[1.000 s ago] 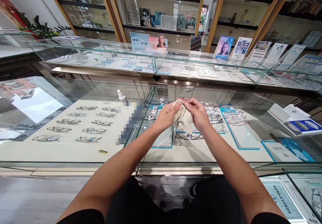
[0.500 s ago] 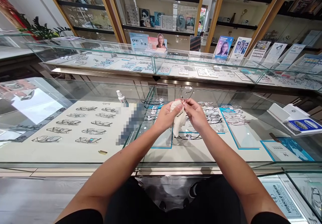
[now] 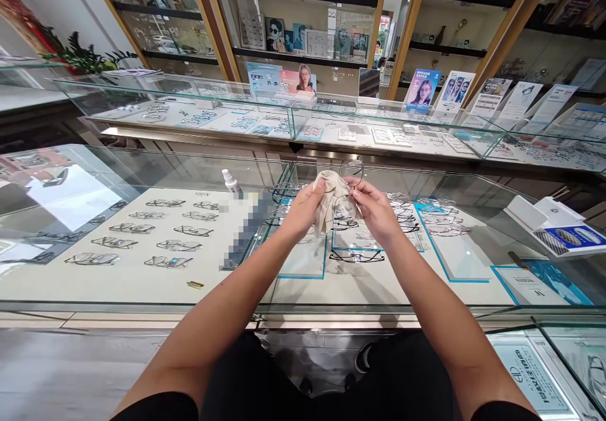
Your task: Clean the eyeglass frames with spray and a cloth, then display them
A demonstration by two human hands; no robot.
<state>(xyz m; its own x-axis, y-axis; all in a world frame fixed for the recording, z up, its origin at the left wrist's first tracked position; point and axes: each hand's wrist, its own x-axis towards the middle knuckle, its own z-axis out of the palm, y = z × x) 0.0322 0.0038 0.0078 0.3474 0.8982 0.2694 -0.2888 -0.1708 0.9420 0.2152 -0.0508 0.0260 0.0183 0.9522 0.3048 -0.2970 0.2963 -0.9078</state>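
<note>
A cream cleaning cloth (image 3: 330,199) hangs bunched in my left hand (image 3: 303,209), pinched between thumb and fingers. My right hand (image 3: 374,206) grips a pair of thin-rimmed eyeglasses (image 3: 352,170) near the middle of the frame. One round lens points up and away from me; the other hangs lower, in front of the cloth. Both hands are close together above the glass showcase. Beneath them, under the glass, a dark-framed pair of glasses (image 3: 356,256) lies among several others.
A white spray bottle (image 3: 231,183) stands left of my hands. An open white box (image 3: 553,225) with a blue panel sits at the right. Rows of glasses (image 3: 177,245) fill the showcase (image 3: 265,295). Behind it runs a second glass counter (image 3: 331,136) with upright advertising cards.
My hands have moved slightly apart. The cloth has come off the lower lens and spread open in my left hand, so both lenses now show.
</note>
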